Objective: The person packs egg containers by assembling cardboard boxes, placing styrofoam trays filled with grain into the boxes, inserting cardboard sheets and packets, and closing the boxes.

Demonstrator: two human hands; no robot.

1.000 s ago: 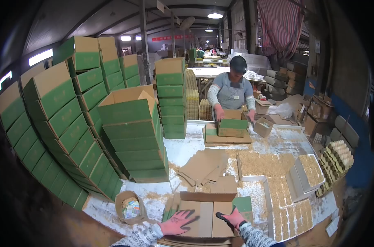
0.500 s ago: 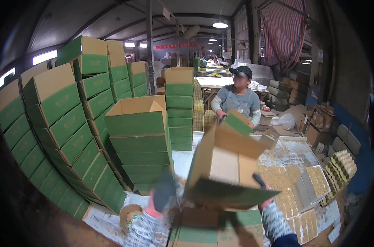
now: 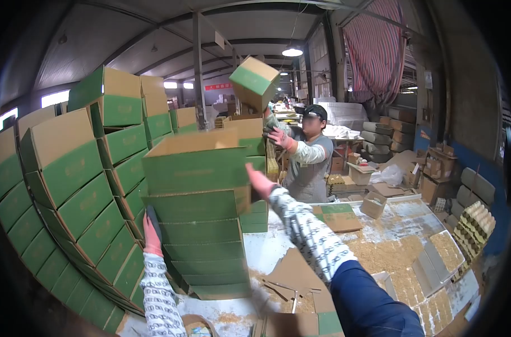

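An open green-and-tan box (image 3: 194, 168) sits on top of the near stack of nested boxes (image 3: 207, 238), its outline slightly blurred. My right hand (image 3: 259, 181), in a pink glove, is at the right side of this top box; its fingers are partly hidden and smeared. My left hand (image 3: 152, 229), gloved in pink and dark, reaches up along the left side of the stack, below the top box, with its fingers partly turned away. Flattened cardboard pieces (image 3: 300, 275) lie on the table right of the stack.
Tall stacks of green boxes (image 3: 70, 163) stand at the left. Across the table a co-worker (image 3: 309, 163) holds up a box (image 3: 255, 81) over another stack. A round container (image 3: 198, 324) is near the front edge. Egg trays (image 3: 474, 227) stand at the right.
The box I carried has moved left onto the near stack, with both hands now beside the stack. The co-worker has raised a box over the farther stack.
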